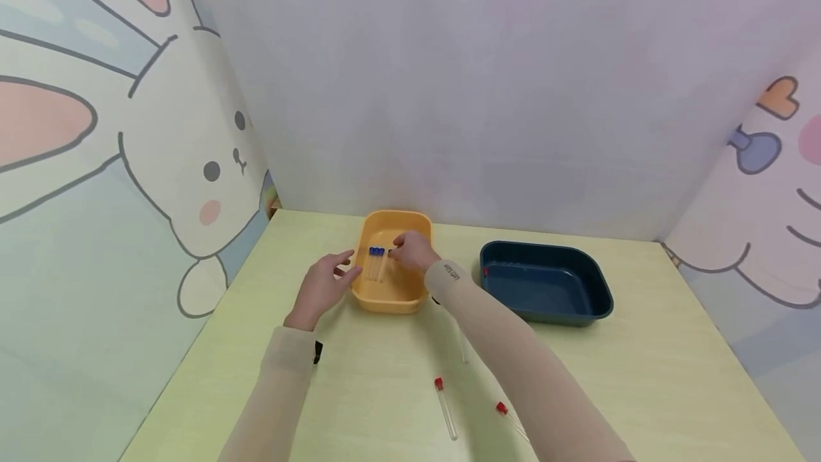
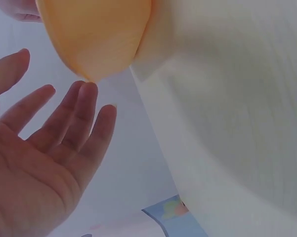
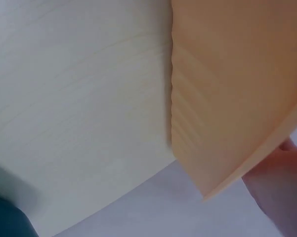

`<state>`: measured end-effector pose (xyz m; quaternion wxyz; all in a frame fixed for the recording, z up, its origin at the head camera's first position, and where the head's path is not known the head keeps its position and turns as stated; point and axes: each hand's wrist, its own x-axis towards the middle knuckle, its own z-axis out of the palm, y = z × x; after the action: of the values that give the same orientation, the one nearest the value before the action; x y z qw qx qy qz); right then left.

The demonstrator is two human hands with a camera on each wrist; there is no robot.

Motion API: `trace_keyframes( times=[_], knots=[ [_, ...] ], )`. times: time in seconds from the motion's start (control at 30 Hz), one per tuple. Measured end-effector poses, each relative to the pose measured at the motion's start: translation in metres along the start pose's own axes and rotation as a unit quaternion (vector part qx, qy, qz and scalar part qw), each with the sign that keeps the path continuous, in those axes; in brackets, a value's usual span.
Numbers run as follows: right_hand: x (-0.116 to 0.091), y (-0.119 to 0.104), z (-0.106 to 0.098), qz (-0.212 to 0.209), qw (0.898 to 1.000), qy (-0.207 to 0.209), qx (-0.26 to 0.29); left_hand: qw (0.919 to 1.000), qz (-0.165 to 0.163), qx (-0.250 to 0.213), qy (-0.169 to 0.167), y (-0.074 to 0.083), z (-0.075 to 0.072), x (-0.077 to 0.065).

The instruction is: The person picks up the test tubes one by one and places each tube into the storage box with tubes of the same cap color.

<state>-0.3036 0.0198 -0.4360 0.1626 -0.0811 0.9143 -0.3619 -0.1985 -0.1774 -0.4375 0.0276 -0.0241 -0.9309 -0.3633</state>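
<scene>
An orange tray [image 1: 388,305] stands toward the back of the table, and several blue-capped test tubes [image 1: 375,262] lie side by side in it. Reaching over its right side, my right hand [image 1: 417,251] pinches a test tube by its dark cap [image 1: 390,253]; most of that tube is hidden. In the right wrist view only part of this hand shows, behind the tray wall [image 3: 227,98]. My left hand [image 1: 322,286] is at the tray's left side, fingers spread and loosely bent, holding nothing. Its fingertips [image 2: 89,91] come right up to the rim in the left wrist view.
Right of the orange tray stands a dark blue tray [image 1: 545,318], with a red cap [image 1: 485,272] at its inner left wall. A red-capped test tube [image 1: 447,412] and another red-capped tube [image 1: 513,422] lie near the front. My right sleeve partly covers a clear tube [image 1: 465,350].
</scene>
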Motion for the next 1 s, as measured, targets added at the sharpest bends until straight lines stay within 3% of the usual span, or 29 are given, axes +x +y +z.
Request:
trace_keyframes(
  times=[0.27, 0.63, 1.0],
  knots=[
    [-0.009, 0.005, -0.023, -0.046, 0.998, 0.016, -0.035, 0.9988, 0.044, 0.018, 0.013, 0.009, -0.002, -0.001],
    [-0.028, 0.008, -0.058, -0.065, 0.998, 0.022, 0.013, 0.9965, 0.082, 0.014, 0.007, 0.026, 0.002, 0.0],
    [-0.047, 0.031, -0.091, -0.081, 0.996, 0.03, 0.016, 0.9921, 0.126, 0.0, -0.003, 0.041, 0.009, 0.003]
  ],
)
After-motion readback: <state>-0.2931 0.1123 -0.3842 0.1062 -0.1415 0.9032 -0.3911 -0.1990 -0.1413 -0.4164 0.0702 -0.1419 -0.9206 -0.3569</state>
